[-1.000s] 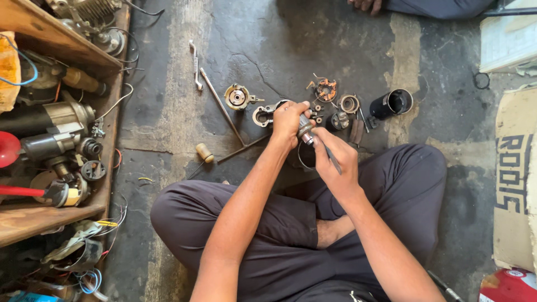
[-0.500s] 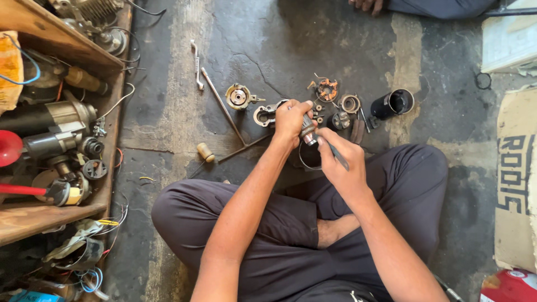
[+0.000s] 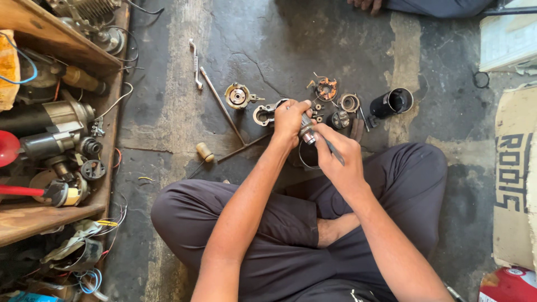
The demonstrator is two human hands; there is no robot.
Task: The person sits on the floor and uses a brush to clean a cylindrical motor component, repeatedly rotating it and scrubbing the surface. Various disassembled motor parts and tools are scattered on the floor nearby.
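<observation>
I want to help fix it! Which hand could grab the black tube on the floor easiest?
Probably the right hand: the black tube lies on its side of the floor, closer to it. The left hand grips the small metal part and would have to cross over.

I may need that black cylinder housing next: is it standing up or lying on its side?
On its side: the black cylinder housing lies on the concrete floor, its open mouth facing sideways.

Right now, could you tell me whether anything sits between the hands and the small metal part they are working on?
Nothing visible does. The left hand grips the small metal part directly, and the right hand touches it with a thin tool.
</observation>
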